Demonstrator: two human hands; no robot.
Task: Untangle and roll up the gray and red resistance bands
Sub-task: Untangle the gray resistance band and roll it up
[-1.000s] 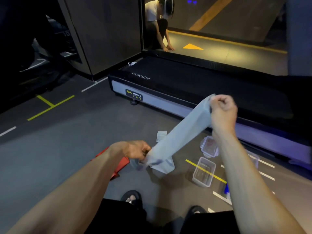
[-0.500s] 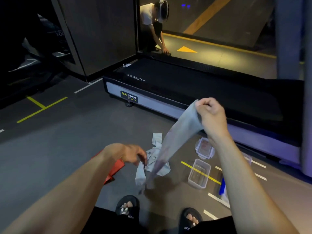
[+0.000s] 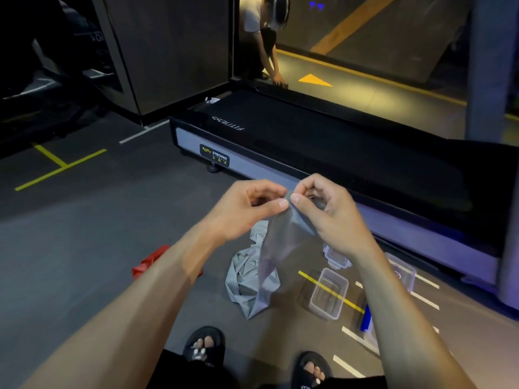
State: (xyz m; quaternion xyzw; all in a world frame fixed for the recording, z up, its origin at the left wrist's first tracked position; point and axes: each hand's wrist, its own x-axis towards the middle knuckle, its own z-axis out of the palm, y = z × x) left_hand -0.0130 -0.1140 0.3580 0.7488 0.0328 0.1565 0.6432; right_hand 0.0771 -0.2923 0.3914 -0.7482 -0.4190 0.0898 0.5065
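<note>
Two bare hands raised side by side over dark floor, thumbs nearly meeting at top edge of gray band [image 3: 276,248]. Left hand [image 3: 247,209]: fingers curled, thumb and forefinger pinching band's upper edge. Right hand [image 3: 323,211]: fingers curled round same edge, thumb pressed on fabric, band passing under palm. Gray band hanging straight down from both hands as flat, slightly translucent strip, lower end running into crumpled gray heap [image 3: 247,284] on floor; cannot tell whether heap is same band or separate piece. Red band [image 3: 148,262] lying on floor left of heap, partly hidden behind left forearm, untouched, well apart from both hands. Clear plastic container [image 3: 327,294] standing open on floor just right of heap, astride yellow floor line [image 3: 331,292]. Clear lid [image 3: 338,256] beyond it, partly covered by right wrist. Second clear container [image 3: 401,272] further right, near treadmill base. Blue object [image 3: 365,318] at right forearm's edge, mostly hidden, kind unclear. Black treadmill [image 3: 323,136] lying low across middle of view, "FITNESS" on deck, "BODY STRONG" label on near end. Two feet in black sandals [image 3: 203,346] at bottom edge, toes toward heap. Mirror or opening [image 3: 365,37] behind treadmill showing crouched person [image 3: 264,37] in white top with hands on floor, beside yellow arrow [image 3: 314,80] marking.
</note>
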